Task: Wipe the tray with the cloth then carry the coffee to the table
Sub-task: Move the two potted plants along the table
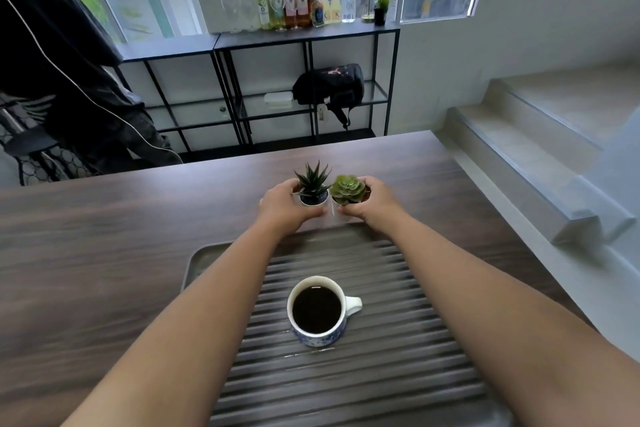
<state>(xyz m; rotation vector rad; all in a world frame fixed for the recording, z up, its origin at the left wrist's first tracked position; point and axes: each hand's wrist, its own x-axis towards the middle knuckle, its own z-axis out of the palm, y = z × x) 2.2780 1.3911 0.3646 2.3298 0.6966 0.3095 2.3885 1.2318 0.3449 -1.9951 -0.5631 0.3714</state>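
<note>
Soft window daylight, motion-blurred ribbed tray (363,388)

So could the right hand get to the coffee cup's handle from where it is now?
Probably yes, once freed: the right hand grips the rosette succulent pot, but the coffee cup sits uncovered on the tray, handle turned right, nothing between.

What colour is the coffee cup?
The coffee cup is white with a blue pattern low outside, seen from the head view.
</note>
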